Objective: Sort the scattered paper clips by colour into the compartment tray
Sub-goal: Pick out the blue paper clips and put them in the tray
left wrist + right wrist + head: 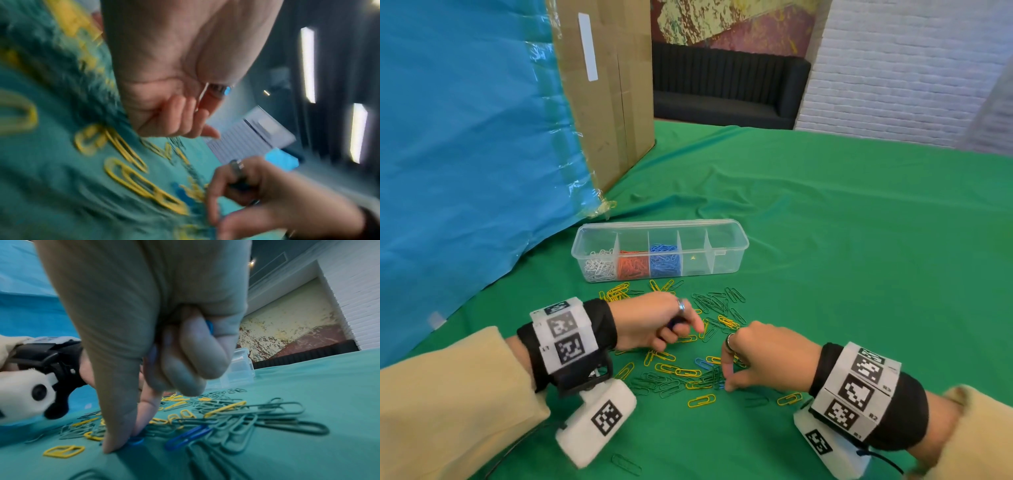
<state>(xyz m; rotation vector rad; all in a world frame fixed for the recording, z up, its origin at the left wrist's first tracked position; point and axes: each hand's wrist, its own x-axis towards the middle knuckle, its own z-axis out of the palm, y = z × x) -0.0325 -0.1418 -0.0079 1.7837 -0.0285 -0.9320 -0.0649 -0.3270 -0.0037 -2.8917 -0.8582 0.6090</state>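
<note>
Counter (842,240): covered in a wrinkled green cloth that spreads across the whole near field.
Room: white brick wall (900,68) at the far right, a black sofa (726,85) beyond the counter's far edge, a mottled yellow and red wall panel (729,20) above it.
Backdrop: blue plastic sheet (465,137) taped to a tall cardboard box (613,85) at the far left of the counter.
Compartment tray (726,228): clear plastic, lying crosswise just beyond the scatter; white clips fill its leftmost section, red the next, blue the third, and the two right sections look nearly bare.
Paper clips (678,373): yellow and dark green ones strewn on the cloth between the tray and the hands, with a blue paper clip (185,437) among them.
Left hand (654,322): fingers curled in, something dark blue gripped inside the fist; what it is cannot be told.
Right hand (753,356): thumb and forefinger tips pressed down together on a small blue clip (135,441) on the cloth, other fingers curled around more blue in the palm.
Wrists: black bands with white coded marker blocks, beige sleeves behind them.
</note>
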